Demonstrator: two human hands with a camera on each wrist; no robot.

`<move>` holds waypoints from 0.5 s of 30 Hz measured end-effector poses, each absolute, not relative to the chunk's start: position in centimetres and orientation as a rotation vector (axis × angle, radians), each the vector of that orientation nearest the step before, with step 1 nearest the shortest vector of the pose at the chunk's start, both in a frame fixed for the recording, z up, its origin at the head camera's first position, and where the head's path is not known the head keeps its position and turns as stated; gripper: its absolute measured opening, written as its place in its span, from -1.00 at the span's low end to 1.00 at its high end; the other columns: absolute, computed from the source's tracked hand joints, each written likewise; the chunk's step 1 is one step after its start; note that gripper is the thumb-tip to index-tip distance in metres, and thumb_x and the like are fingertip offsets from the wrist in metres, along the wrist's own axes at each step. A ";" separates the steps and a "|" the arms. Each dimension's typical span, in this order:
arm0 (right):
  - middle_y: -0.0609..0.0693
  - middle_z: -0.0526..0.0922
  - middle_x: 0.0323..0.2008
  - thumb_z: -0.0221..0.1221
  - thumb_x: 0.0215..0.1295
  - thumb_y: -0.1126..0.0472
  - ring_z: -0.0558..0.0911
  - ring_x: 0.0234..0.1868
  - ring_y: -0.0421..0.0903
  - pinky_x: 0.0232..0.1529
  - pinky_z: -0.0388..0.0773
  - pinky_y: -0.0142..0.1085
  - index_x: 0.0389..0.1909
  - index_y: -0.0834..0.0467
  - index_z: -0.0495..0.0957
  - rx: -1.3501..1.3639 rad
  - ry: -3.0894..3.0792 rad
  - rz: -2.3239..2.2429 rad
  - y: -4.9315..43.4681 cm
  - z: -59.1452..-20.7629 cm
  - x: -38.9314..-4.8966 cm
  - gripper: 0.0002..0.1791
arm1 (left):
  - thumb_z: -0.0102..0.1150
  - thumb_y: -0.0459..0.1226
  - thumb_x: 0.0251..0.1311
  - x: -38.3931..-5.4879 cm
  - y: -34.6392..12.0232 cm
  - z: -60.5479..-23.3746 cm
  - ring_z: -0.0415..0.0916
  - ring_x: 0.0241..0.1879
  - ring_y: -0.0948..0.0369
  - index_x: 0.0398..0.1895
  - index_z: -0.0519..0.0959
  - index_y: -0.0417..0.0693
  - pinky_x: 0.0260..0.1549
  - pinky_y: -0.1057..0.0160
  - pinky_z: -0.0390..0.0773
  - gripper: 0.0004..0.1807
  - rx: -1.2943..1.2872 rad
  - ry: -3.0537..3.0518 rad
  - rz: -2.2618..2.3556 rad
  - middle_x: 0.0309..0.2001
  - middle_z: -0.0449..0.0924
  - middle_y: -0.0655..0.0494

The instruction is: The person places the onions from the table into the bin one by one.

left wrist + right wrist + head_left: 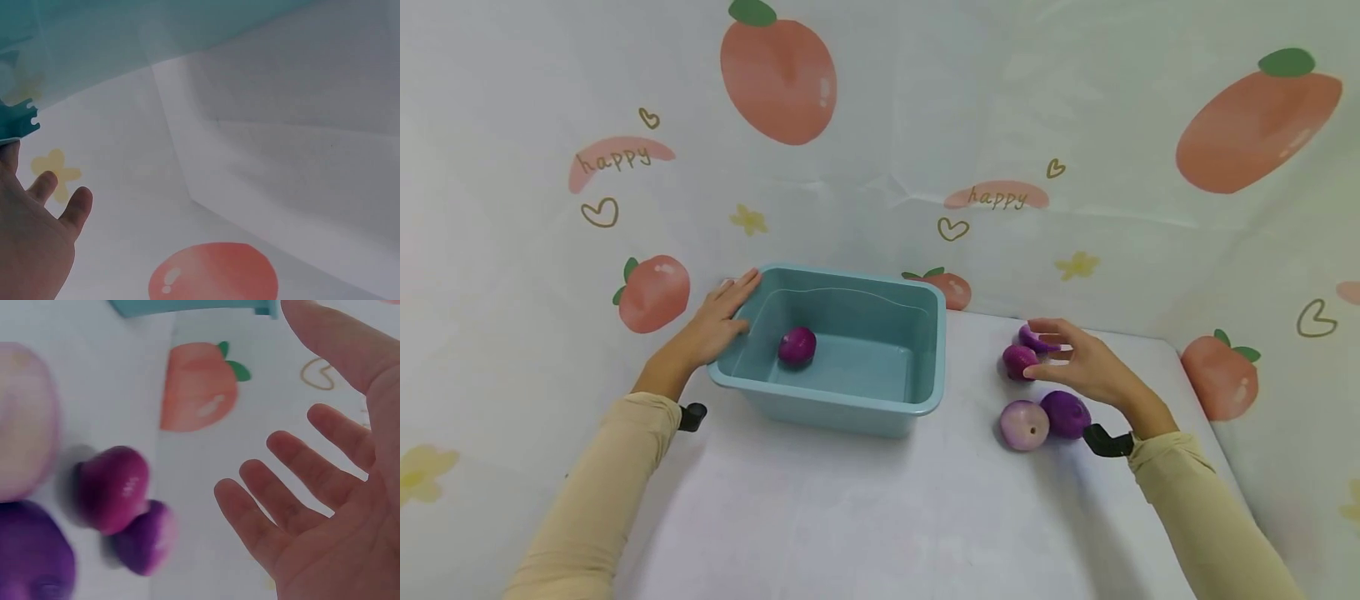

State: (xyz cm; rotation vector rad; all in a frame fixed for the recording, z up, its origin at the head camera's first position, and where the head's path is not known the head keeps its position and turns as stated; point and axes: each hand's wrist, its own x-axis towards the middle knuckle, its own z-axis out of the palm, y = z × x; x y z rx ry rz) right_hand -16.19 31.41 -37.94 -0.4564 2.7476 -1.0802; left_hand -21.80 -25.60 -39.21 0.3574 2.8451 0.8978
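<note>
My left hand point(711, 325) rests on the left rim of a teal plastic bin point(842, 421), fingers fairly straight. The left wrist view has its fingertips right at the bin's edge. Inside the bin lies a magenta, round, onion-like piece point(797, 346). Over on the right, my right hand point(1090, 362) hovers with spread fingers beside another magenta round piece point(1019, 363). A smaller purple piece point(1030, 337) sits behind that one, partly covered by the fingers. In the right wrist view the palm point(337, 531) holds nothing, and the magenta piece point(119, 487) touches the purple one point(147, 540).
Nearer the front, a pale lilac round piece point(1024, 425) with a small hole lies against a dark purple round one point(1066, 415). All stand on a white tabletop point(880, 517). A white printed sheet point(865, 167) rises behind the bin.
</note>
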 end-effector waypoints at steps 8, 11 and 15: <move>0.28 0.48 0.37 0.43 0.21 0.05 0.54 0.30 0.32 0.22 0.56 0.12 0.41 0.24 0.32 -0.454 2.720 -1.100 31.7 -42.1 -14.1 -0.19 | -0.16 -0.35 0.27 -21.8 -25.7 -39.3 -0.43 0.66 -0.20 0.68 -0.15 0.27 0.40 -0.58 -0.20 -0.10 0.351 2.841 0.913 0.70 -0.27 0.20; 0.32 0.45 0.37 0.45 0.18 0.07 0.52 0.32 0.37 0.21 0.55 0.14 0.43 0.28 0.27 -0.457 2.677 -1.107 31.6 -43.3 -13.3 -0.13 | -0.16 -0.35 0.27 -21.8 -25.7 -39.3 -0.43 0.66 -0.20 0.68 -0.15 0.26 0.41 -0.58 -0.22 -0.09 0.356 2.841 0.916 0.70 -0.27 0.20; 0.37 0.44 0.36 0.47 0.14 0.11 0.51 0.30 0.40 0.23 0.50 0.19 0.46 0.27 0.24 -0.480 2.662 -1.103 31.3 -44.4 -12.5 -0.07 | -0.15 -0.36 0.26 -21.9 -25.7 -39.3 -0.43 0.66 -0.20 0.68 -0.15 0.24 0.42 -0.57 -0.23 -0.09 0.359 2.834 0.924 0.70 -0.28 0.21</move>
